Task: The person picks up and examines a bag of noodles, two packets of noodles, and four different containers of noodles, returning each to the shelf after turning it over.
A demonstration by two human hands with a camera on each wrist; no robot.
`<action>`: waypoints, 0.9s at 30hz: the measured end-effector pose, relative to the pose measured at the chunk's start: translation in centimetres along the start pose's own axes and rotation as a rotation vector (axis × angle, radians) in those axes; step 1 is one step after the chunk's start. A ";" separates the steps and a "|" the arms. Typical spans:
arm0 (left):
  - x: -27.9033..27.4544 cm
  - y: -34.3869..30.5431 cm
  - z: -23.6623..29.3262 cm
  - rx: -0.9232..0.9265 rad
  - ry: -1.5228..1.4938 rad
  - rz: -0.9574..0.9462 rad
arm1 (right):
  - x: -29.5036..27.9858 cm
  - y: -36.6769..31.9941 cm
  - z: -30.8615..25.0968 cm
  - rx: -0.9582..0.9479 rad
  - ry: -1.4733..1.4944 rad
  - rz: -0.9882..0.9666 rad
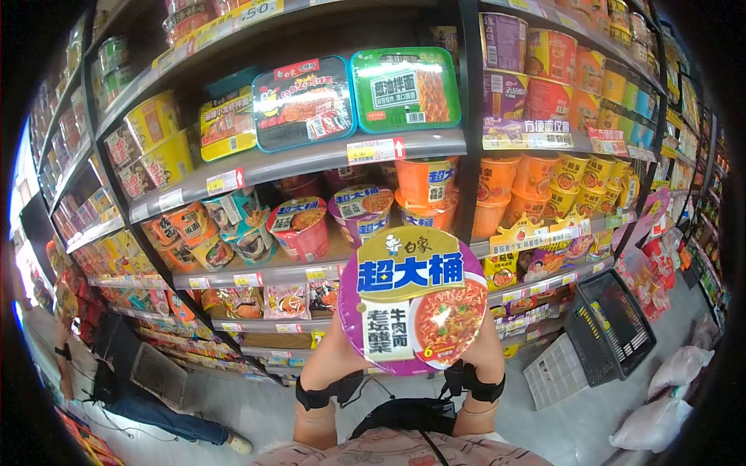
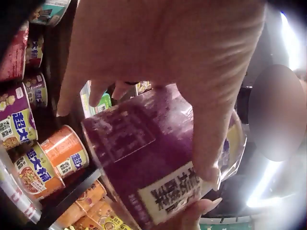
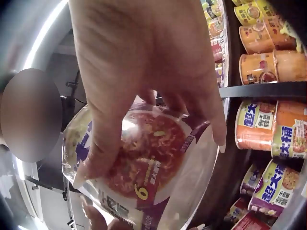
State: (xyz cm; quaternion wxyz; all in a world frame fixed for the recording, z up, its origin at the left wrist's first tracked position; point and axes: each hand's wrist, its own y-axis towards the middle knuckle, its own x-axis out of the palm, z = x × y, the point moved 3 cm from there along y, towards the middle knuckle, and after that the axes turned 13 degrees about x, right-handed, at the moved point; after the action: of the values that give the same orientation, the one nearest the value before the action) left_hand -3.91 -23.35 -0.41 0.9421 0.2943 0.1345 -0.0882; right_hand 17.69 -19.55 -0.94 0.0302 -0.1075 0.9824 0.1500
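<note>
A large purple noodle tub (image 1: 416,299) with a gold-and-purple lid is held up in front of the body, lid facing the head camera. Both hands grip it from opposite sides. In the left wrist view, the left hand (image 2: 163,52) spans the tub's purple wall (image 2: 139,139), thumb near the lid rim and fingers towards the base. The right hand (image 3: 139,52) holds the side printed with a noodle picture (image 3: 148,158) in the right wrist view, thumb near the lid. Most of both hands is hidden behind the tub in the head view.
Shelves (image 1: 303,155) of tub and boxed noodles stand ahead, with similar purple tubs (image 1: 361,206) behind the held one. A dark shopping basket (image 1: 610,326) is at the right beside a pale crate (image 1: 553,374). White bags (image 1: 653,423) lie lower right; another person's leg (image 1: 175,419) is lower left.
</note>
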 end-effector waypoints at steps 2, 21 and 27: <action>-0.3 -0.5 -0.5 0.083 0.016 0.066 | 0.5 0.3 0.1 -0.036 0.047 -0.007; -3.6 -2.7 0.0 0.155 0.153 0.505 | 4.5 3.0 2.3 0.012 0.124 -0.190; -3.1 -3.4 -1.5 0.071 0.074 0.544 | 4.0 2.9 1.7 -0.012 0.071 -0.230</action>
State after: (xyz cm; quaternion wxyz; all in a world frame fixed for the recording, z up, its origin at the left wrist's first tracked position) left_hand -8.00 -24.98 -2.46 0.9146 0.3556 0.0816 0.1744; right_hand 13.21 -17.14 -2.06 0.0116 -0.2250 0.9631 0.1474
